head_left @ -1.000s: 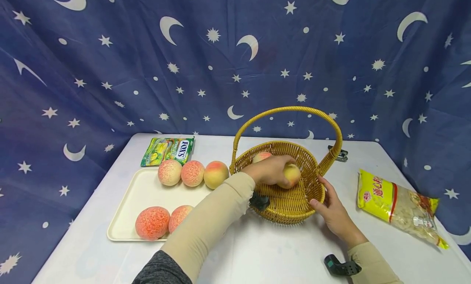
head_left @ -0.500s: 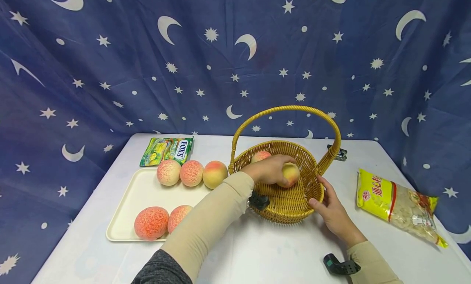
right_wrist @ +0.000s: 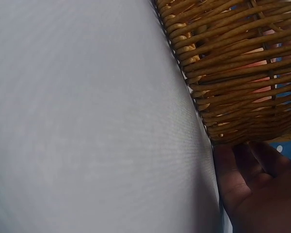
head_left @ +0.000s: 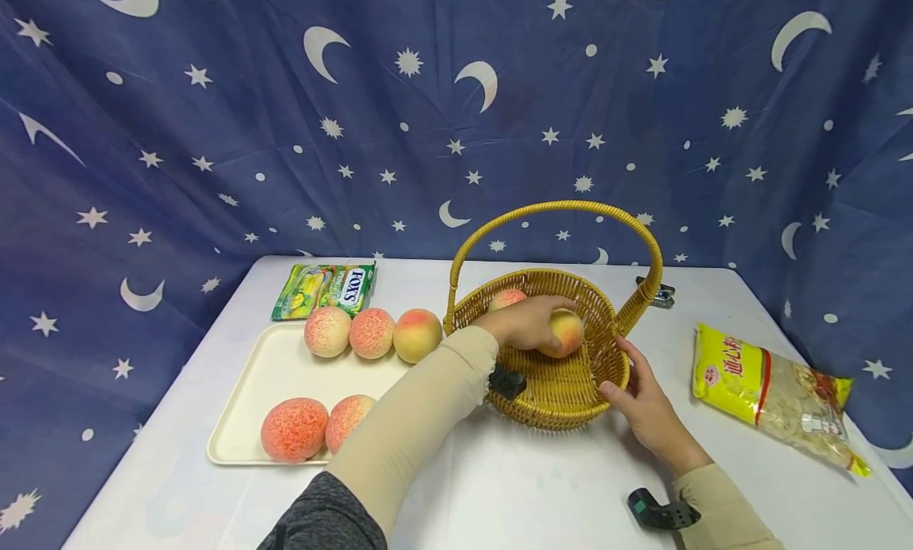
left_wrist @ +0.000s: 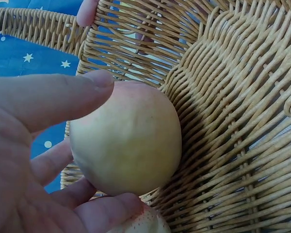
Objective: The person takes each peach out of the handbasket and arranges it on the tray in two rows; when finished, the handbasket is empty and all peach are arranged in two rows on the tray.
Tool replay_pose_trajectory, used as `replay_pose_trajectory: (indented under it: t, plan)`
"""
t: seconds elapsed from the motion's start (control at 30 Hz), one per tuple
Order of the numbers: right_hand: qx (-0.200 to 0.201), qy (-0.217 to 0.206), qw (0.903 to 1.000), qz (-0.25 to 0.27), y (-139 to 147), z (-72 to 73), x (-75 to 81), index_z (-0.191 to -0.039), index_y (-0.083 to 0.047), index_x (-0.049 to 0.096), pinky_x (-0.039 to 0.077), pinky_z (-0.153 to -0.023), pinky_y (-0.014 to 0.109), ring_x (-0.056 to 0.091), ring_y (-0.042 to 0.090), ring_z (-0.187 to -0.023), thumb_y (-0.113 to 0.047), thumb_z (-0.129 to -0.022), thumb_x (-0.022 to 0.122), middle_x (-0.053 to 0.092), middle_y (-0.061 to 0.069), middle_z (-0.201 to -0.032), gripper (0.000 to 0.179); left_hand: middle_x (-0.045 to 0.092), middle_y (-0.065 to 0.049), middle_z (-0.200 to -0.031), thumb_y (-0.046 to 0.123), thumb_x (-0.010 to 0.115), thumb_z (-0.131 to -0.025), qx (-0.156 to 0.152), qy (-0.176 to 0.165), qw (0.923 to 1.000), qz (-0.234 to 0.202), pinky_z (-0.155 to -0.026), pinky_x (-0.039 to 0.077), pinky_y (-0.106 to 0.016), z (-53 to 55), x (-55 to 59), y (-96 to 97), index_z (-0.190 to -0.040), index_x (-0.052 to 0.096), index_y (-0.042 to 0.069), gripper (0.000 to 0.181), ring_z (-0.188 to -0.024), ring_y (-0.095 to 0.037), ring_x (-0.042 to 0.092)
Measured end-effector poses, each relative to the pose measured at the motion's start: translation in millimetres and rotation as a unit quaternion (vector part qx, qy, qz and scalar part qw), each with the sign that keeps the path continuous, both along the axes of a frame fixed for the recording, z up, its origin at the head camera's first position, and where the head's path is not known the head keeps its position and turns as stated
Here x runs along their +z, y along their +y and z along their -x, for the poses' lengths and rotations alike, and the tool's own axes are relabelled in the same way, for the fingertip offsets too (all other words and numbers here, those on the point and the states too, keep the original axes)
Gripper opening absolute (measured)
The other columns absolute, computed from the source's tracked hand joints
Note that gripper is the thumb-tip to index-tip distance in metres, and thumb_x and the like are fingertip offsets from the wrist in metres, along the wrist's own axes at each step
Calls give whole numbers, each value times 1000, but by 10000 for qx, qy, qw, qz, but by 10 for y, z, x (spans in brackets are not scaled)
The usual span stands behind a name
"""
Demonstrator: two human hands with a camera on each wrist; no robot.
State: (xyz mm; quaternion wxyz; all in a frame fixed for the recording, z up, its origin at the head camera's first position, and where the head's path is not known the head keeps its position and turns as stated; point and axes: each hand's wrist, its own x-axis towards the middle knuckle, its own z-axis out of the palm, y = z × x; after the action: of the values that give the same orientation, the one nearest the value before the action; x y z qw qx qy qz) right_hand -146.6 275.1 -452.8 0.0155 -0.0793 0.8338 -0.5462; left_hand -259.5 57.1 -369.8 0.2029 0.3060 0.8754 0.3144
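A yellow wicker basket (head_left: 542, 395) with a tall arched handle stands on the table. Inside it, my left hand (head_left: 524, 324) holds a yellow-pink peach (head_left: 569, 333), its thumb on one side and fingers on the other, as the left wrist view shows around the peach (left_wrist: 131, 138). A second peach (head_left: 507, 298) lies behind that hand, partly hidden; its speckled top shows below the fingers in the left wrist view. My right hand (head_left: 649, 415) grips the basket's right side at the rim, thumb in front. In the right wrist view, its fingers (right_wrist: 233, 177) touch the wicker near the tabletop.
Left of the basket, a cream tray (head_left: 246, 391) carries several peaches, three in a back row and two in front, one partly behind the left sleeve. A green snack packet (head_left: 324, 290) lies behind it. At right are a yellow pasta bag (head_left: 773, 399) and a dark clip (head_left: 663, 296).
The peach under my left hand has shifted slightly towards the back right of the basket, and more of it shows. My right hand stays on the basket's side.
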Motion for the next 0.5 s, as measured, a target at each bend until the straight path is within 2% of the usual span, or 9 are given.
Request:
replay_pose_trajectory:
  t: [0.1, 0.33, 0.4, 0.43, 0.5]
  plan:
    - [-4, 9, 10000, -7, 5, -1, 6, -161, -11, 2, 25, -106, 69, 27, 58, -137, -12, -102, 55, 21, 41, -152, 79, 54, -2, -140, 13, 79, -84, -20, 64, 10000, 27, -85, 47, -27, 9, -10, 24, -151, 46, 18, 74, -106, -13, 55]
    - [14, 10, 10000, -81, -1, -4, 17, -160, -10, 2, 27, -106, 68, 28, 57, -137, -12, -103, 54, 19, 40, -153, 78, 55, -3, -141, 14, 81, -84, -6, -79, 10000, -31, -89, 47, -29, -7, -56, 69, -151, 46, 16, 75, -109, -16, 57]
    - [19, 26, 10000, -79, -1, -7, 21, -160, -9, 2, 27, -106, 67, 28, 56, -137, -12, -102, 54, 19, 40, -154, 78, 55, -3, -140, 14, 81, -83, -47, -21, 10000, 67, -90, 47, -29, -13, -59, 81, -151, 46, 17, 77, -109, -16, 57]
    - [19, 31, 10000, -88, 0, -8, 23, -160, -10, 2, 28, -106, 66, 28, 56, -138, -12, -102, 54, 18, 40, -154, 78, 56, -3, -140, 14, 81, -83, -78, 27, 9999, 126, -90, 47, -29, -15, -59, 88, -151, 46, 18, 77, -110, -16, 57]
    - [12, 33, 9999, -140, 1, -7, 27, -160, -10, 3, 33, -108, 55, 29, 55, -138, -12, -103, 54, 19, 39, -154, 78, 56, -3, -139, 15, 82, -83, -164, 141, 9994, 261, -92, 46, -29, -19, -61, 100, -151, 45, 19, 78, -111, -15, 56]
